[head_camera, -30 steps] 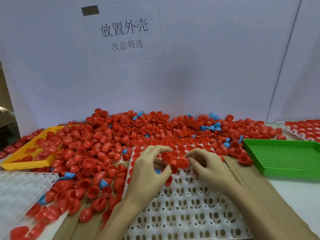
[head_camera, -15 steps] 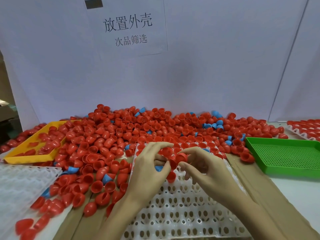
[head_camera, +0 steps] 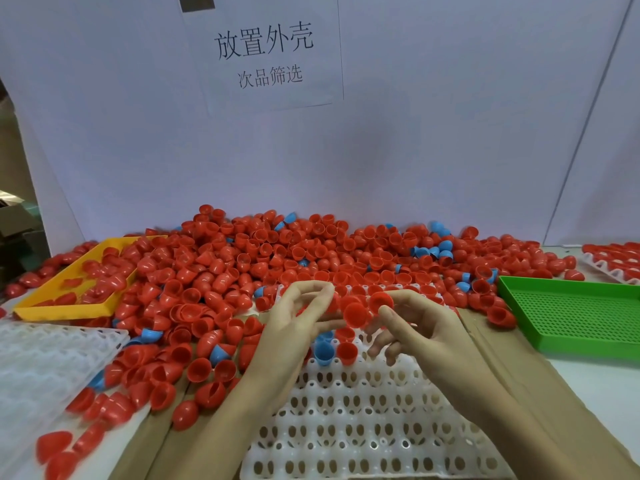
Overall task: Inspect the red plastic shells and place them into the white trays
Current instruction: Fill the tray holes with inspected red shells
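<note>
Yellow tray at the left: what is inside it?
The yellow tray holds loose red shells, heaped at its far end where the big pile spills in. Its floor beneath them is covered; no blue pieces show inside.

Left hand (head_camera: 294, 327) and right hand (head_camera: 412, 327) meet at frame center, fingers curled, forearms entering from the bottom edge.

Both hands, left hand (head_camera: 294, 327) and right hand (head_camera: 419, 327), meet over the far end of a tray (head_camera: 363, 427). Shell (head_camera: 356, 315) between their fingertips. Two shells (head_camera: 334, 353) sit in tray sockets just under the hands. Shell heap (head_camera: 277, 258) behind and left of the hands. Bin (head_camera: 69, 299) far left; second tray (head_camera: 45, 368) near left. Mesh tray (head_camera: 571, 313) right; filled tray (head_camera: 613, 261) behind it. Sign (head_camera: 266, 53) on backboard beyond the heap.
</note>
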Motion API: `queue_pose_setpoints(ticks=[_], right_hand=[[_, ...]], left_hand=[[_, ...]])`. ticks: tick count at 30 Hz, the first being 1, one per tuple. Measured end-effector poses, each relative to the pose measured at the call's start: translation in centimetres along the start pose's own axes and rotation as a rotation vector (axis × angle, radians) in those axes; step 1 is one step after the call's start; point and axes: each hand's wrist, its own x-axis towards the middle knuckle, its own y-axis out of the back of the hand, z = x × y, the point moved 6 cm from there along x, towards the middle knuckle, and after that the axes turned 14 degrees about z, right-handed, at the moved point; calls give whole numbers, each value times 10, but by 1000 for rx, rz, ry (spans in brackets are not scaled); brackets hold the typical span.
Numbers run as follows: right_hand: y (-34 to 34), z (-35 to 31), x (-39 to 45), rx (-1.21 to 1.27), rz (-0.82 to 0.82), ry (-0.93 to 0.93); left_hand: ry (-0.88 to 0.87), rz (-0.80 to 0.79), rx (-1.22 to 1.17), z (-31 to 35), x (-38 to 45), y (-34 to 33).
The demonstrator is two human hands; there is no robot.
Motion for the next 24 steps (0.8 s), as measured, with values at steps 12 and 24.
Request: queue_pose_setpoints(ticks=[12, 24], right_hand=[[3, -1, -2, 33, 22, -75], [-1, 2, -3, 36, 8, -106]], left_hand=[[-498, 643, 533, 47, 11, 76], [-689, -58, 622, 34, -37, -18]])
